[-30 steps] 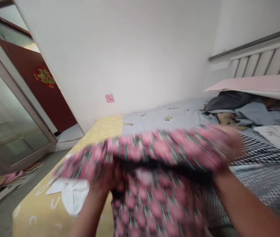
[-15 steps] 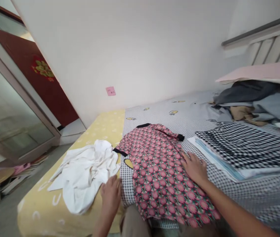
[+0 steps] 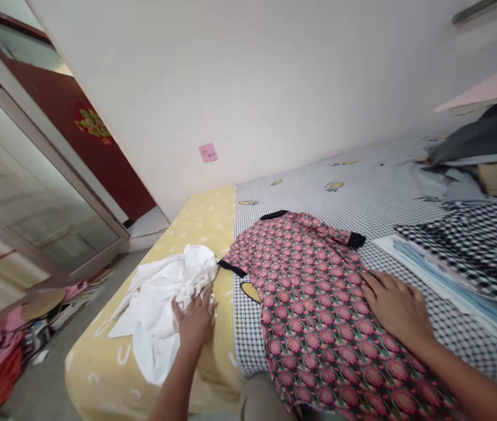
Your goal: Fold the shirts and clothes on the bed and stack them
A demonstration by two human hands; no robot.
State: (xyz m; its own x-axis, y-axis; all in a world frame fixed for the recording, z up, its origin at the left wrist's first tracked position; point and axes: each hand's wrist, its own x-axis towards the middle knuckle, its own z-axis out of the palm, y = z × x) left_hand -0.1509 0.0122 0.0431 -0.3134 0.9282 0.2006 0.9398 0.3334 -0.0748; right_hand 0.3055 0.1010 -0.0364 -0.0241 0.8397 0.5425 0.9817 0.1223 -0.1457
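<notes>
A pink floral garment with black collar and cuffs [image 3: 314,298] lies spread out on the bed, its collar toward the wall. My right hand [image 3: 395,304] rests flat along its right edge, fingers apart. To its left, a crumpled white cloth garment [image 3: 161,304] lies on the yellow bedding. My left hand [image 3: 196,318] is on the right side of this white garment, fingers spread and pointing toward the wall. Neither hand is closed around fabric.
Folded black-and-white checked cloth [image 3: 476,245] lies over light blue and white cloth at the right. Dark and tan clothes [image 3: 480,140] are heaped behind it. Yellow bedding [image 3: 90,356] ends at the bed's left edge. Clothes and other items [image 3: 11,345] lie on the floor.
My left hand has moved from beside the white garment onto it. The view has turned slightly left, and my right hand stays on the floral garment's right edge.
</notes>
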